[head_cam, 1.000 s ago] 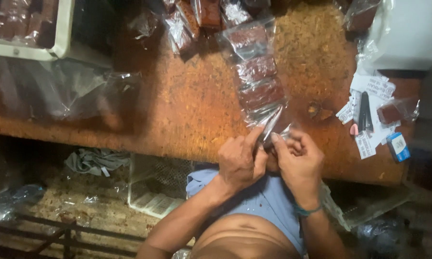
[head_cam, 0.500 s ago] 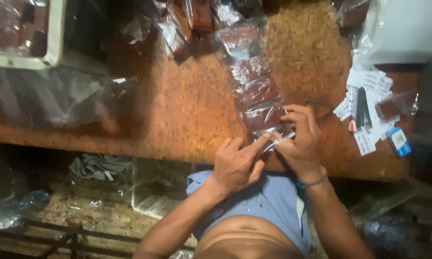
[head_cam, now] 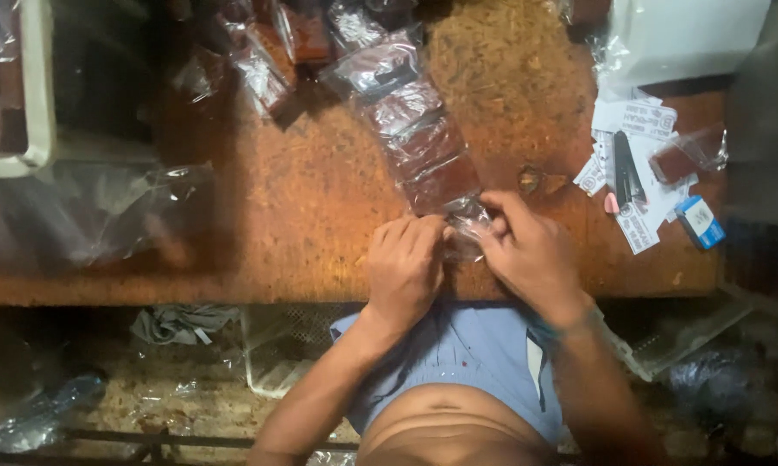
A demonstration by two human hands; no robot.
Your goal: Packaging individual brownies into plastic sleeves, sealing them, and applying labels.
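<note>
Pinching the near end of the clear packet strip [head_cam: 423, 147] between them, left hand [head_cam: 404, 267] and right hand [head_cam: 527, 255] meet.

Bare arms, light blue shorts [head_cam: 458, 354], teal wristband [head_cam: 570, 324] (right wrist)

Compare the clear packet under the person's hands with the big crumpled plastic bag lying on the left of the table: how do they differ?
The clear packet is small and pinched between both hands, left hand and right hand; the crumpled plastic bag is far larger and untouched. The packet continues a row of brown-filled packets; the bag lies alone, slack. Both are transparent, glossy plastic on the brown table.
</note>
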